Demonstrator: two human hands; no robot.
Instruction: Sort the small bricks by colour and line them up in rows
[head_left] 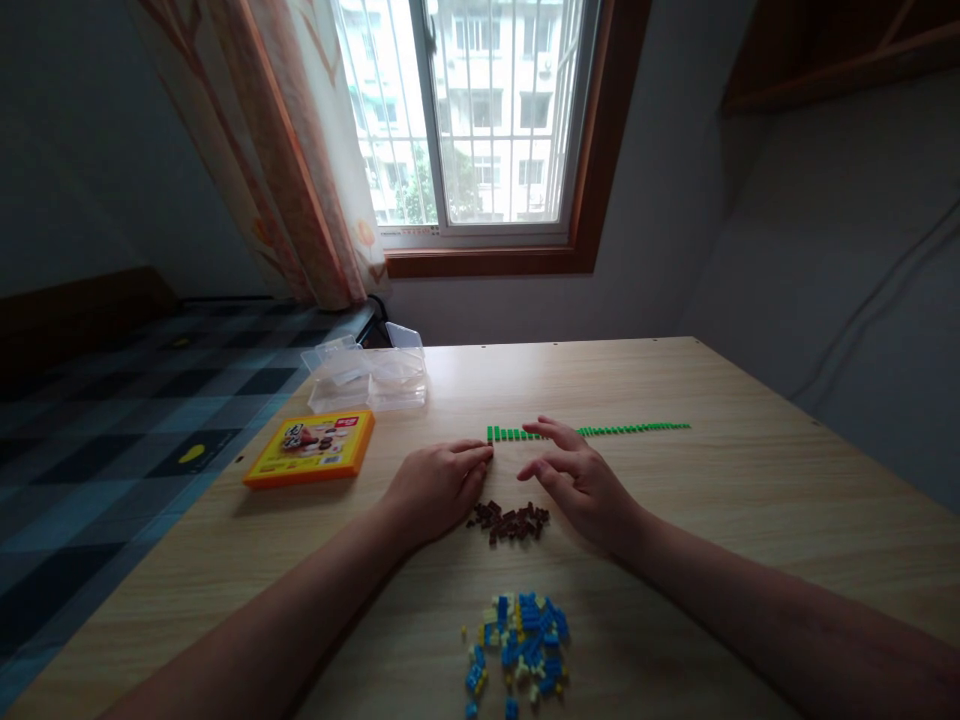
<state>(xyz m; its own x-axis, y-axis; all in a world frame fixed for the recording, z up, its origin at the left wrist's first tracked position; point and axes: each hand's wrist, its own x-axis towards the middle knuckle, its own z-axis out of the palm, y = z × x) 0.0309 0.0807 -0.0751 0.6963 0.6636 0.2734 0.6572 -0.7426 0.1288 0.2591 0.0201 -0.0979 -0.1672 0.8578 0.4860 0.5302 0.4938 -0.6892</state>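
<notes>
My left hand (439,487) rests on the table with its fingers together, the fingertips on a small brown building brick (490,444) that is mostly hidden. That spot lies just below the left end of a row of green bricks (634,429). Opposite it, my right hand (581,482) hovers with thumb and fingers spread and nothing visible between them; it covers part of the green row. Between and below both hands lies a loose pile of brown bricks (514,523). Closer to me is a mixed heap of blue, yellow and cream bricks (529,640).
A yellow and orange box (311,450) lies left of my left hand. Behind it stand clear plastic containers (367,380) with raised lids. The wooden table (750,480) reaches toward a window (495,120); a bed with a checked cover (90,420) adjoins on the left.
</notes>
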